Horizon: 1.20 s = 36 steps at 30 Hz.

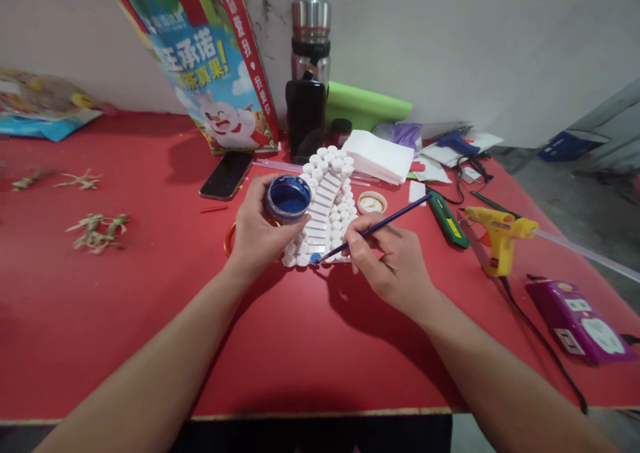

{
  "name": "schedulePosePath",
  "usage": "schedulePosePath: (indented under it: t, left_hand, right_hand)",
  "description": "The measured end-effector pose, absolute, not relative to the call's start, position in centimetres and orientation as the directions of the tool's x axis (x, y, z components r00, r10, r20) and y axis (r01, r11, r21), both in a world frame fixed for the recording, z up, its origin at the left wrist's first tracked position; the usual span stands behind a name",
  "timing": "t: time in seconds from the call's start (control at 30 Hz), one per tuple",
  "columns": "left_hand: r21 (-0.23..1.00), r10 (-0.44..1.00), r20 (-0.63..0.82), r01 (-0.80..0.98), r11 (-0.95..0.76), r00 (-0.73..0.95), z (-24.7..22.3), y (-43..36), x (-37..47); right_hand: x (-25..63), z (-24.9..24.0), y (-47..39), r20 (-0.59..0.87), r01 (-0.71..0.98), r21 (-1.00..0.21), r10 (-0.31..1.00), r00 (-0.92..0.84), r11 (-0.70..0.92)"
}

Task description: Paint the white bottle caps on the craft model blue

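Observation:
My left hand (257,230) is closed round a small jar of blue paint (290,200), tilted so its opening faces me. In my right hand (387,260) a thin dark blue paintbrush (395,218) is pinched between thumb and fingers. The brush tip is at the front edge of a white craft model (320,223), touching or very close to one piece coloured blue (315,258). The model has a curving row of flat step-like strips, bordered by small round white pieces. My left hand and the jar hide part of its left side.
A jar lid (372,203) lies right of the model. Further right are a green utility knife (447,220), a yellow glue gun (500,233) and a purple power strip (580,320). Behind stand a phone (306,120) and a metal bottle (311,33). Twine pieces (97,232) lie left.

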<state>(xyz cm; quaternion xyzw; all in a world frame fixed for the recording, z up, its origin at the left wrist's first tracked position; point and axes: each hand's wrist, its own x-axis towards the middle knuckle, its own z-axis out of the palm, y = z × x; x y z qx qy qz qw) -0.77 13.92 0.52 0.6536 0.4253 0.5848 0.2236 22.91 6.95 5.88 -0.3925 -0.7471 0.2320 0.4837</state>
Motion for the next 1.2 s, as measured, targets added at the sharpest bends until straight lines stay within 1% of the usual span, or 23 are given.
schedulePosePath:
  t: [0.1, 0.23, 0.33, 0.5, 0.6, 0.7, 0.77, 0.87, 0.93, 1.0, 1.03, 1.1, 1.2]
  left_hand:
    - [0.789, 0.821, 0.569, 0.31, -0.531, -0.042, 0.6, 13.9, -0.8]
    - [0.79, 0.821, 0.569, 0.306, -0.531, -0.045, 0.6, 14.0, -0.8]
    - [0.794, 0.822, 0.568, 0.297, -0.531, -0.049, 0.5, 14.0, -0.8]
    - [0.792, 0.819, 0.572, 0.29, -0.537, -0.045, 0.4, 14.1, -0.8]
    - [0.781, 0.811, 0.585, 0.295, -0.551, -0.032, 0.3, 14.1, -0.8]
    - [0.77, 0.806, 0.592, 0.309, -0.558, -0.02, 0.4, 14.0, -0.8]
    - [0.76, 0.804, 0.595, 0.332, -0.559, -0.009, 0.6, 13.8, -0.8]
    - [0.732, 0.79, 0.612, 0.355, -0.582, 0.033, 1.2, 13.2, -0.6]
    - [0.725, 0.792, 0.607, 0.363, -0.586, 0.065, 1.6, 12.8, -0.5]
    - [0.733, 0.804, 0.585, 0.356, -0.58, 0.106, 2.1, 12.3, -0.3]
    - [0.738, 0.809, 0.573, 0.348, -0.578, 0.128, 2.3, 12.0, -0.1]
    - [0.745, 0.815, 0.554, 0.337, -0.576, 0.169, 2.7, 11.6, 0.2]
    - [0.728, 0.805, 0.553, 0.345, -0.593, 0.215, 3.2, 11.1, 0.6]
  right_hand:
    - [22.9, 6.0, 7.0, 0.543, 0.371, -0.712, 0.803, -0.248, 0.596]
    - [23.2, 6.2, 7.1, 0.555, 0.401, -0.701, 0.805, -0.212, 0.589]
    - [23.2, 6.3, 7.1, 0.553, 0.387, -0.714, 0.809, -0.197, 0.583]
    - [23.0, 6.1, 7.1, 0.528, 0.366, -0.73, 0.816, -0.233, 0.577]
    - [23.2, 5.8, 7.2, 0.544, 0.368, -0.726, 0.812, -0.21, 0.581]
    - [23.4, 5.7, 7.3, 0.577, 0.369, -0.717, 0.8, -0.164, 0.592]
    - [23.5, 5.9, 7.2, 0.585, 0.329, -0.743, 0.804, -0.102, 0.583]
    - [23.6, 6.5, 7.2, 0.586, 0.171, -0.805, 0.806, 0.08, 0.568]
    - [23.7, 7.1, 7.1, 0.58, 0.054, -0.81, 0.783, 0.224, 0.584]
    - [23.7, 7.6, 7.0, 0.566, -0.006, -0.801, 0.76, 0.321, 0.599]
    - [23.7, 7.8, 6.9, 0.56, -0.013, -0.801, 0.757, 0.338, 0.598]
    - [23.5, 8.1, 6.6, 0.553, 0.008, -0.814, 0.77, 0.317, 0.581]
    - [23.2, 8.1, 6.3, 0.593, 0.097, -0.803, 0.775, 0.217, 0.588]
